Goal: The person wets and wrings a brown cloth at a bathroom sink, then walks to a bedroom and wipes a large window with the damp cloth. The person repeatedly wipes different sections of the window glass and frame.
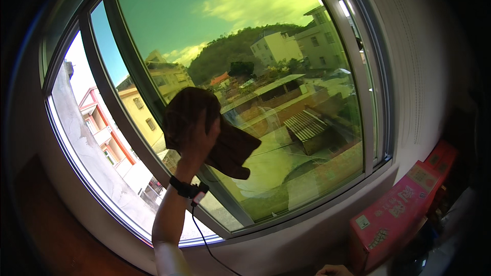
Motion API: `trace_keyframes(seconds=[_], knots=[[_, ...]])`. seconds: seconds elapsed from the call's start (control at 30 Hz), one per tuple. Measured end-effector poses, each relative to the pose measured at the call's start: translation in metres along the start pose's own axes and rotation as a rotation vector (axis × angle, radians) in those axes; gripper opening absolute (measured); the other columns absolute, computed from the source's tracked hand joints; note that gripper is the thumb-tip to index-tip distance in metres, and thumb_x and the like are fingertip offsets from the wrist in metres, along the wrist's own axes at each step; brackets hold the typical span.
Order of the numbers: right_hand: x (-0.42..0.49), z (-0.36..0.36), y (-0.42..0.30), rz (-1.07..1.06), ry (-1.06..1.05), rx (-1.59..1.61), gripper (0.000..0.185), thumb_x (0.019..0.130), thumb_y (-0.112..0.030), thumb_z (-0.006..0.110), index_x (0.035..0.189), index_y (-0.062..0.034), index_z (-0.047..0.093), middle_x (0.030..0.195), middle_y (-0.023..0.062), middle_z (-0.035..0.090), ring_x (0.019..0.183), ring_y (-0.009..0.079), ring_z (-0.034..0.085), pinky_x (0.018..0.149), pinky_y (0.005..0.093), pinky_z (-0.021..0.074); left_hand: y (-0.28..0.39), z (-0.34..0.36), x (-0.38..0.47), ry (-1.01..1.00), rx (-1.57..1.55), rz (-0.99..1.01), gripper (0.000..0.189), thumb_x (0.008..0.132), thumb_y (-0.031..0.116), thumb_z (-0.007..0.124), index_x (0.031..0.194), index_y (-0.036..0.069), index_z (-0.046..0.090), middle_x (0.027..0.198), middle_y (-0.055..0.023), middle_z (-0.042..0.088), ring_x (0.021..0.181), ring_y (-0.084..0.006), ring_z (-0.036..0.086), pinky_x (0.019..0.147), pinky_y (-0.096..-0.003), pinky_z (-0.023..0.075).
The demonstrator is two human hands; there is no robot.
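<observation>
My left hand [200, 138] is raised against the sliding window, its fingers spread over a dark brown cloth [234, 147]. The cloth lies over the left frame bar and the near edge of the green-tinted glass pane [268, 115], with one end hanging free to the lower right. On my left wrist sits a black strap [188, 188] with a small device, from which a thin black cable [205, 237] runs down. Only a small part of my right hand [334, 270] shows at the bottom edge, so what it does is hidden.
Left of the tinted pane, the window opening [107, 168] gives onto buildings outside. A metal window frame [307, 209] surrounds the glass. Red printed boxes [395, 214] stand at the lower right by the wall. Brown wood [50, 222] shows at the lower left.
</observation>
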State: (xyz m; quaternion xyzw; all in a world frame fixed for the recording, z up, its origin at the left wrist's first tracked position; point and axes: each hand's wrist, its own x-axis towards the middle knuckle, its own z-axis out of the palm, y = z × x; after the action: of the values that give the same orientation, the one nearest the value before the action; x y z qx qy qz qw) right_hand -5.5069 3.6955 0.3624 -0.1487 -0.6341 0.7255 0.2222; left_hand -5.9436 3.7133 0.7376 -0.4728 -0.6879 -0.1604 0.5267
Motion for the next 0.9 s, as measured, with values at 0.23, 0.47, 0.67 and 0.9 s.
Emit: trace_keyframes(seconds=[0.23, 0.47, 0.67, 0.9], knots=[[-0.032, -0.002, -0.002, 0.063, 0.125, 0.026, 0.022, 0.097, -0.024, 0.073, 0.1, -0.0023, 0.072, 0.084, -0.0016, 0.068, 0.079, 0.0074, 0.06, 0.07, 0.0269, 0.0506, 0.008, -0.018, 0.155, 0.506, 0.088, -0.125, 0.065, 0.105, 0.055, 0.048, 0.144, 0.004, 0.055, 0.132, -0.032, 0.061, 0.118, -0.0546, 0.057, 0.102, -0.0596, 0.0454], [-0.05, 0.001, -0.003, 0.124, 0.165, 0.077, 0.016, 0.098, -0.02, 0.072, 0.101, -0.0041, 0.072, 0.079, -0.0033, 0.064, 0.072, 0.0051, 0.055, 0.063, 0.0244, 0.0461, 0.189, 0.041, 0.097, 0.228, -0.08, 0.659, 0.043, 0.094, 0.045, 0.063, 0.127, 0.017, 0.067, 0.123, -0.0171, 0.064, 0.119, -0.041, 0.058, 0.111, -0.0687, 0.0334], [-0.079, 0.008, -0.005, 0.231, 0.338, 0.154, 0.021, 0.093, -0.018, 0.079, 0.104, -0.0005, 0.076, 0.087, 0.0036, 0.073, 0.082, 0.0067, 0.065, 0.072, 0.0242, 0.0518, 0.193, 0.065, 0.096, -0.169, -0.179, 1.06, 0.044, 0.094, 0.019, 0.06, 0.138, 0.012, 0.059, 0.129, -0.0163, 0.067, 0.126, -0.0313, 0.06, 0.114, -0.0443, 0.044], [-0.093, 0.015, -0.018, 0.195, 0.414, 0.074, 0.026, 0.094, -0.025, 0.074, 0.106, -0.0013, 0.076, 0.097, 0.0078, 0.075, 0.086, 0.0146, 0.069, 0.077, 0.0292, 0.0517, 0.172, -0.013, 0.304, 0.494, 0.027, 0.226, 0.071, 0.103, 0.059, 0.048, 0.152, 0.007, 0.048, 0.159, -0.031, 0.036, 0.146, -0.0535, 0.03, 0.119, -0.0659, 0.0248]])
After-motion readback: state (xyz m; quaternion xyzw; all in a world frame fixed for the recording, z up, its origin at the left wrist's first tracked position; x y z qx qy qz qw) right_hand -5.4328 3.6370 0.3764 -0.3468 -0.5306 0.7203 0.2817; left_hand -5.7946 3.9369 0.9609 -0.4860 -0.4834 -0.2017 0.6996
